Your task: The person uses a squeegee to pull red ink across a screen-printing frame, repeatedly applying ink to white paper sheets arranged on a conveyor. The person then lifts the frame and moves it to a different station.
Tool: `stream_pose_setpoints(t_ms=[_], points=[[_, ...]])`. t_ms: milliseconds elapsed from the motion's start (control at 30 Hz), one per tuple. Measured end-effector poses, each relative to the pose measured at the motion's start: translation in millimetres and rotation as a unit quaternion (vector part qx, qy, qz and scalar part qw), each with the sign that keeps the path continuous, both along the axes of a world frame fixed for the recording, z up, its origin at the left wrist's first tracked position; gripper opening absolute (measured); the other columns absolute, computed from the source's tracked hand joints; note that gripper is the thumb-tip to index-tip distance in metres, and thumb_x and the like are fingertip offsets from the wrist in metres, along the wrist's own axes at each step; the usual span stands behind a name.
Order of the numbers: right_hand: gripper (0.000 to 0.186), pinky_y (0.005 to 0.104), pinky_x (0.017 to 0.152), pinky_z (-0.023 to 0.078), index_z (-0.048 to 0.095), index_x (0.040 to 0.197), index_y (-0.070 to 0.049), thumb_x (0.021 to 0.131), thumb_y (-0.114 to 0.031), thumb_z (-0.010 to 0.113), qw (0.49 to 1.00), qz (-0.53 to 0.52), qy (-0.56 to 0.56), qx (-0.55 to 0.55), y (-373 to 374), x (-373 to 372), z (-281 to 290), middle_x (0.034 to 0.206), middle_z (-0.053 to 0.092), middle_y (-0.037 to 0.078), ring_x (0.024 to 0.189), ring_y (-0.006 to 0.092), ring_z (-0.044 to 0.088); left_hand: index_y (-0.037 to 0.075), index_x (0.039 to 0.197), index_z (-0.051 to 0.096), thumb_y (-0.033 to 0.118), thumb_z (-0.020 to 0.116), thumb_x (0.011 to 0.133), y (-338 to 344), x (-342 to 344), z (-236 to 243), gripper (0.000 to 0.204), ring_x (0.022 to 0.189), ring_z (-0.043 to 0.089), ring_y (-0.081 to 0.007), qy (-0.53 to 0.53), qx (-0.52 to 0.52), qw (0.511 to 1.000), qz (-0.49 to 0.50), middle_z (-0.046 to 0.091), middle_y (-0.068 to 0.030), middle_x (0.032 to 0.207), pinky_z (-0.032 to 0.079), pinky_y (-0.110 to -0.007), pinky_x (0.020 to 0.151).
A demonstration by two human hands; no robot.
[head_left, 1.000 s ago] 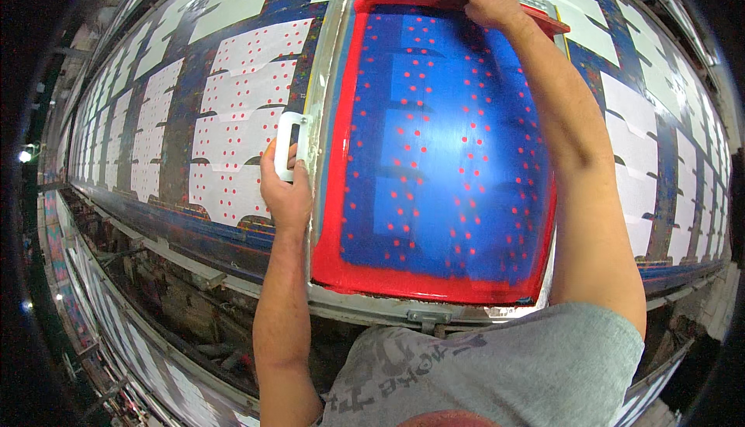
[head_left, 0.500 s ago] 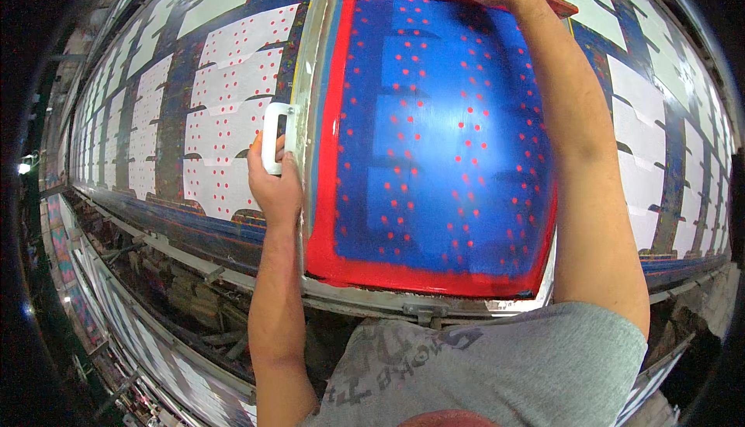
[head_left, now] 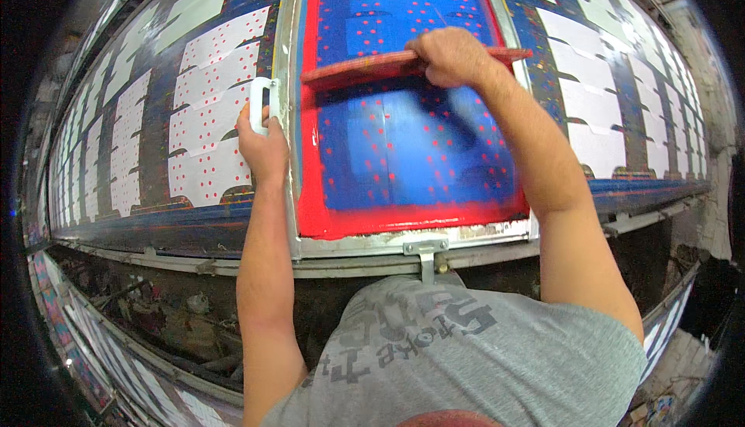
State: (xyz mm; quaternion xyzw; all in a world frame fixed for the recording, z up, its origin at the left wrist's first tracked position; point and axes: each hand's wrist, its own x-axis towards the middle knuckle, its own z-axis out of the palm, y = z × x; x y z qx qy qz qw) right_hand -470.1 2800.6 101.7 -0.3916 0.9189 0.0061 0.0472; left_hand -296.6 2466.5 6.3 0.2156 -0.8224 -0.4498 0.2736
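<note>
The right hand (head_left: 452, 56) grips the upper edge of a long red squeegee (head_left: 357, 68), its fingers folded over it right of the middle. Half a second ago the squeegee lies along the far end of the screen; now it stands across the upper middle of the blue mesh (head_left: 423, 147), closer to the person. Its slant in the view has changed too: the left end, over the red ink (head_left: 311, 163) at the margin, now sits lower than the right end, which juts past the right side of the metal frame (head_left: 288, 132). Where the squeegee covered the far margin, a red band and blue mesh with red dots are now exposed beyond it. A dark shadow falls on the mesh just below the right hand.

The left hand (head_left: 265, 150) is closed around the lower part of the white handle (head_left: 257, 109) on the frame's left side, the same hold as in both earlier views. The two hands are well apart.

The whole scene sits higher and farther left in view than half a second ago, so more of the grey shirt (head_left: 481, 334) and the bracket (head_left: 427, 248) at the near edge shows. On the counter (head_left: 157, 144), red-dotted white sheets (head_left: 206, 159) lie left of the frame and plain white sheets (head_left: 587, 101) lie right of it.
</note>
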Motion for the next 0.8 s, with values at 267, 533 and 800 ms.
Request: stream_pose_setpoints(t_ms=[267,533,800], points=[[0.03,0.0532,0.079,0.063,0.079,0.108,-0.014,0.079,-0.01,0.072,0.999,-0.026,-0.014,-0.034,15,165,4,0.101,0.078,0.015,0.094,0.0382,0.078,0.0,0.141,0.061,0.0,0.067,0.091,-6,-2,-9,0.05,0.113,0.075,-0.0386,0.019,-0.033,0.999,0.001,0.077,-0.0206,0.12,0.056,-0.047,0.103],[0.039,0.05,0.085,0.06,0.079,0.115,-0.013,0.078,-0.004,0.076,0.997,-0.061,-0.025,-0.049,20,278,11,0.104,0.076,0.011,0.101,0.0349,0.075,-0.001,0.144,0.06,0.003,0.068,0.091,-2,-2,0,0.054,0.113,0.075,-0.0393,-0.013,-0.028,0.999,0.012,0.076,-0.0207,0.121,0.056,-0.048,0.102],[0.058,0.0523,0.096,0.054,0.077,0.117,-0.008,0.078,-0.049,0.089,0.979,-0.031,0.006,-0.204,38,319,-5,0.111,0.069,0.016,0.11,0.0385,0.066,0.003,0.137,0.067,0.008,0.066,0.096,-8,-11,-13,0.042,0.113,0.075,-0.0418,-0.007,-0.053,0.997,0.052,0.077,-0.0231,0.121,0.056,-0.049,0.102]])
